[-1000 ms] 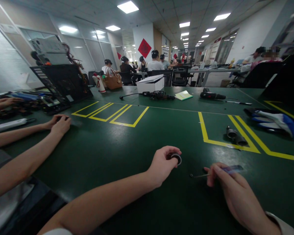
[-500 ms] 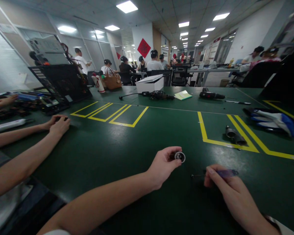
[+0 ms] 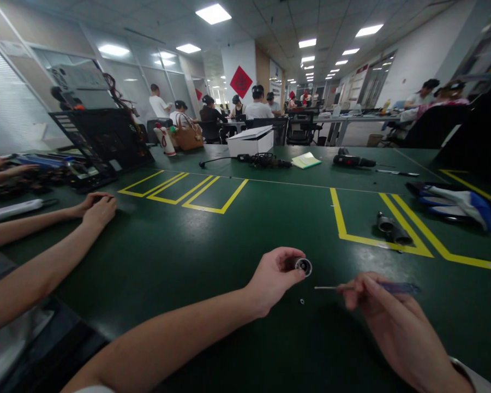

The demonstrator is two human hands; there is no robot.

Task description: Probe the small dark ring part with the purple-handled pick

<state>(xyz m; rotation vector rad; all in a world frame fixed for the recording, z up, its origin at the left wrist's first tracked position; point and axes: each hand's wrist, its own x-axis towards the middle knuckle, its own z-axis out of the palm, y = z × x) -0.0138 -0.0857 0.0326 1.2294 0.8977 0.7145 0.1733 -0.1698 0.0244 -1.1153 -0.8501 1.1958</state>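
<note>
My left hand [image 3: 275,277] is closed round a small round metal part [image 3: 303,266], holding it on edge just above the green table [image 3: 196,245]. My right hand [image 3: 382,311] grips a thin screwdriver [image 3: 364,287] with a bluish translucent handle; its shaft points left toward the part, the tip a short way off. A tiny ring-like piece [image 3: 301,301] lies on the table below the part.
Another person's two arms [image 3: 45,240] rest on the table at the left. Two dark metal cylinders [image 3: 393,228] lie on yellow tape at right, with gloves [image 3: 454,201] beyond. A black computer case [image 3: 102,142], white box [image 3: 251,139], cable and power screwdriver [image 3: 354,160] sit farther back.
The screwdriver has risen and swung more level, its shaft now pointing at the part. A tiny piece now lies on the table under the part. My left hand turned the part slightly.
</note>
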